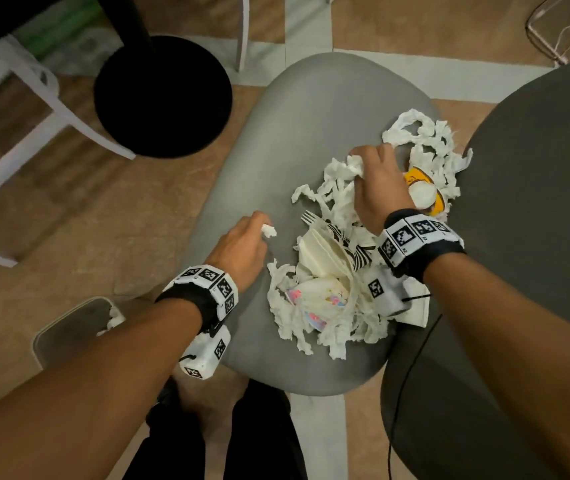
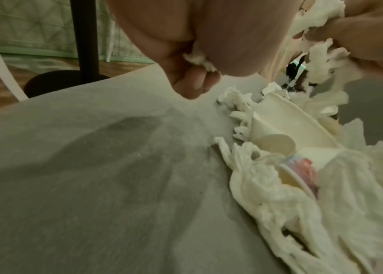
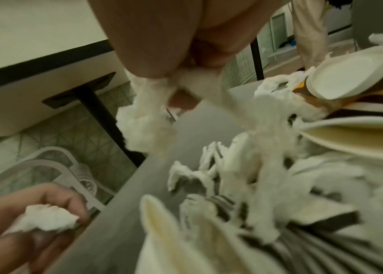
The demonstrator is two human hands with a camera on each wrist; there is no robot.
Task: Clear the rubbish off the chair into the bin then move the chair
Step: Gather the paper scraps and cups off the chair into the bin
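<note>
A grey chair seat (image 1: 283, 140) holds a heap of torn white tissue strips (image 1: 425, 147), crushed paper cups (image 1: 321, 258), a plastic fork (image 1: 311, 218) and an orange cup (image 1: 422, 192). My left hand (image 1: 242, 244) pinches a small tissue scrap (image 1: 269, 231) over the seat's left side; the same tissue scrap (image 2: 197, 59) shows between its fingers. My right hand (image 1: 377, 185) grips a tissue wad (image 1: 352, 166) at the heap's top; that tissue wad (image 3: 148, 118) trails strips down to the heap. The grey bin (image 1: 69, 327) stands on the floor at the lower left, with tissue inside.
A black round table base (image 1: 162, 98) and post stand at the far left of the chair. White chair legs (image 1: 44, 109) cross the left. A dark grey seat (image 1: 536, 202) lies to the right. My legs (image 1: 228, 438) are below the seat's near edge.
</note>
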